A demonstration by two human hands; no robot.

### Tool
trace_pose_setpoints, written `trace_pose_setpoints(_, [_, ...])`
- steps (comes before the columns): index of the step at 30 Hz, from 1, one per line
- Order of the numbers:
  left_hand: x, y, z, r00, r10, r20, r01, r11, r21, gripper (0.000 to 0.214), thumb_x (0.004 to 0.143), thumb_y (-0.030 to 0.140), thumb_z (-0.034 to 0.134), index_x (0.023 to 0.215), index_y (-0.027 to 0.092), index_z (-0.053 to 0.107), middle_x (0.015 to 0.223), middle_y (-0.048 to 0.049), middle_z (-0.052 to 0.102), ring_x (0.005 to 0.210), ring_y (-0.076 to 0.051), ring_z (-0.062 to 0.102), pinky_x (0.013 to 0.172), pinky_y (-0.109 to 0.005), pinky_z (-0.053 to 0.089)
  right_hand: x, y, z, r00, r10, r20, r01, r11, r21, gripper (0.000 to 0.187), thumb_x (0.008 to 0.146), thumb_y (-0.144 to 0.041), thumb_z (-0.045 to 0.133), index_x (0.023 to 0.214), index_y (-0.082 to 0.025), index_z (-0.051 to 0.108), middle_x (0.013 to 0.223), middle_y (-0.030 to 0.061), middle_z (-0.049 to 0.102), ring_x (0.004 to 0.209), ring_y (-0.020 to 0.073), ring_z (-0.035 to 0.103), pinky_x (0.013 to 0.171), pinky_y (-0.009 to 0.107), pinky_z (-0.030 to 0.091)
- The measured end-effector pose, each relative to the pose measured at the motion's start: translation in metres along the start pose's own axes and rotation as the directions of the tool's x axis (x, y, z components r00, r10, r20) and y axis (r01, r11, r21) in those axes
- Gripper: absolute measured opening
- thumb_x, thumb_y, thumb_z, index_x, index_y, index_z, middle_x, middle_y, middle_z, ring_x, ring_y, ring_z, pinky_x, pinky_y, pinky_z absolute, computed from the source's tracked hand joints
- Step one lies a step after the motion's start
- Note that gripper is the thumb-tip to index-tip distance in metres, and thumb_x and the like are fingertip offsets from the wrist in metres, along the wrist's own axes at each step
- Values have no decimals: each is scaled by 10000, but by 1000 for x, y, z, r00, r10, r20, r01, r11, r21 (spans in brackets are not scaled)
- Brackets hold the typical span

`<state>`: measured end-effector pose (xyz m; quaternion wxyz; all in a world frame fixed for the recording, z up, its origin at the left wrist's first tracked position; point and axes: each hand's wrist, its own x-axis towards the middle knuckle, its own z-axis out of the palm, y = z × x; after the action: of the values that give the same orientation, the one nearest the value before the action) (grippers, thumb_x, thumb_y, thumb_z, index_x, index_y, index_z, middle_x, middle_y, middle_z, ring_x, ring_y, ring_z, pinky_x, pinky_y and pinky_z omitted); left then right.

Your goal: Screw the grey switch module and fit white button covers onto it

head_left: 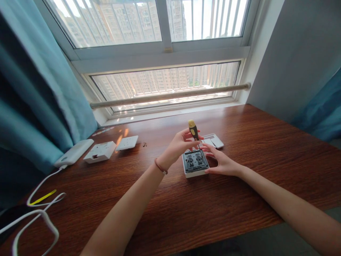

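My left hand (179, 145) is closed around a yellow and black screwdriver (193, 131), held upright with its tip down on an open wall switch unit (195, 163). The unit is a white square frame with dark inner parts, lying flat on the wooden table (186, 213). My right hand (222, 161) rests against the unit's right side, fingers curved along its edge and one finger near the screwdriver tip. A white switch cover plate (214, 140) lies just behind the unit.
At the left of the table lie a white power bank (74, 152) with white cables (39, 209), a white mounting box (99, 152), a white plate (127, 143) and small screws (144, 144). Teal curtains hang at both sides. A window runs behind the table.
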<state>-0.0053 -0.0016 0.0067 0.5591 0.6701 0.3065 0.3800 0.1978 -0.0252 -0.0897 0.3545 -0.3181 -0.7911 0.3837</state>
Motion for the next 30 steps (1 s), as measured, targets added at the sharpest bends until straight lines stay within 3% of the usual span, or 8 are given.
trace_pose_setpoints(4, [-1,1,-1,999,-16,30,17,1000,-12,339,687,272,670,985,127,596,918,-80,637,613,-100,586,560,-223,476,0,-1,0,1000,-5,-2,5,1000,2,927,622,-297,761,1370,-275,213,1343,110,395,1250,250,379,1018,433,354])
trace_pose_setpoints(8, [3,-9,3,989,5,-149,17,989,149,359,595,292,748,878,110,623,607,24,547,465,-47,459,442,-173,377,0,-2,-1,1000,7,6,-7,1000,-7,936,611,-308,766,1374,-263,227,1339,115,401,1251,261,376,1014,440,357])
trace_pose_setpoints(11, [5,-14,6,975,58,-216,-6,973,232,366,586,303,753,872,111,632,610,32,526,448,-30,417,409,-162,329,0,-1,-1,1000,5,6,-5,1000,-7,949,612,-306,766,1382,-262,212,1339,115,401,1252,261,375,1013,439,359])
trace_pose_setpoints(15, [4,-9,6,984,-2,-177,19,995,94,442,631,303,722,1008,127,570,854,-50,631,439,-29,463,406,-175,370,0,1,-1,1000,1,6,-1,1000,-12,948,622,-299,762,1383,-266,197,1356,118,383,1254,260,375,1021,450,350])
trace_pose_setpoints(19, [0,-1,1,994,-55,-98,51,998,-45,448,679,284,689,1067,130,523,881,-86,667,462,-51,517,450,-192,429,0,1,-1,1000,-5,10,5,1000,-11,941,625,-297,761,1379,-268,199,1361,120,376,1254,261,377,1018,453,354])
trace_pose_setpoints(26, [0,-4,-9,999,-8,43,15,986,-167,390,716,239,643,1072,129,527,1058,-137,628,661,-135,648,626,-277,521,0,0,0,1000,-10,4,10,1000,-13,953,622,-290,763,1385,-260,192,1357,122,382,1258,258,373,1016,444,360])
trace_pose_setpoints(28, [1,-4,-8,999,-27,19,29,990,-136,369,697,261,662,1021,116,560,1030,-130,632,667,-142,651,624,-279,525,1,-1,0,1000,-10,4,10,1000,-13,954,618,-294,765,1383,-256,196,1352,124,388,1250,259,383,1012,444,365])
trace_pose_setpoints(30, [2,-4,-4,997,-48,-67,44,998,-53,352,645,275,710,929,101,596,876,-86,652,580,-116,620,555,-249,509,0,-1,0,1000,-5,5,5,1000,-15,943,619,-299,764,1379,-252,207,1352,126,388,1246,258,389,1013,443,363])
